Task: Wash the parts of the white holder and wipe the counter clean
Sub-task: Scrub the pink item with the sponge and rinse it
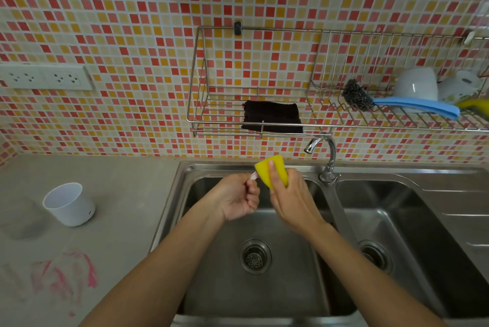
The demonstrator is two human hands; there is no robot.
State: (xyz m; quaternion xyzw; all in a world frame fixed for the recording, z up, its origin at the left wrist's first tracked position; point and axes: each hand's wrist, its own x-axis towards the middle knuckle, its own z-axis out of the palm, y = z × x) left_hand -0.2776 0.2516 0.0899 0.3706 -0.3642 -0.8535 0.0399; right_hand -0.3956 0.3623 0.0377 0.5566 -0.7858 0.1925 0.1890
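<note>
Left hand (239, 198) is pinching a small holder part (253, 175) over the sink (185, 181); right hand (287, 194) is gripping the yellow sponge (270, 171), scrubbing so runoff drains.

Small whitish part (253, 175) mostly hidden in left hand (239, 198), yellow item (476, 104) cropped right

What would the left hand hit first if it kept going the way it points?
Probably the sponge in the right hand, just past the small part the left hand pinches; depth unclear.
</note>
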